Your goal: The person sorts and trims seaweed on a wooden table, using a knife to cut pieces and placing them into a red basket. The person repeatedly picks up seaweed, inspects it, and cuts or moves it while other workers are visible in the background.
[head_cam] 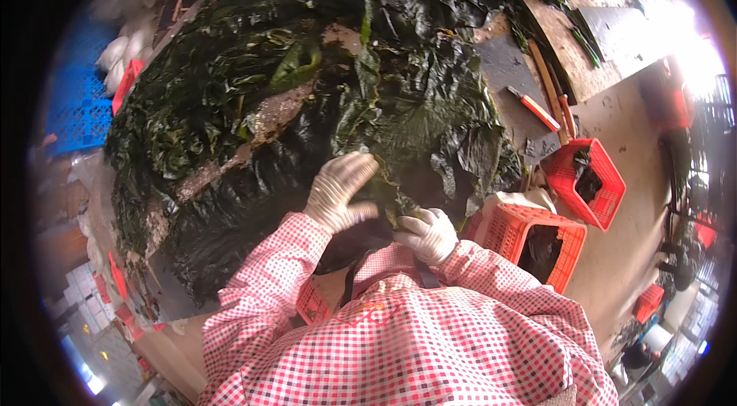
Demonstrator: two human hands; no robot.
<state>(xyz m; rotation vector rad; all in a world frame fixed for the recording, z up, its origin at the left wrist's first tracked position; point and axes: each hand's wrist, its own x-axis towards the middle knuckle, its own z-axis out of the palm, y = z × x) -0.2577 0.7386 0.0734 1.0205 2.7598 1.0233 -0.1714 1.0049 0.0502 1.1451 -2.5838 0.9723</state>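
Note:
Dark green seaweed fronds, like kelp (426, 112), lie in a wide wet heap before me. My left hand (344, 190), in a pale ribbed glove, is over the near edge of the heap, fingers apart and blurred; it seems to hold nothing. Close to my body, my right hand (427, 233), in a whitish glove, has its fingers closed on the end of a kelp frond (391, 198). That frond runs up between my two hands into the heap. Both sleeves are red and white checked.
Red plastic crates (613, 193) and an orange-red crate (567, 227) stand at the right, holding dark material. A red-handled knife (538, 112) lies on a dark board (506, 69). Blue plastic crates (78, 112) are at the far left. A person (636, 357) is far off at lower right.

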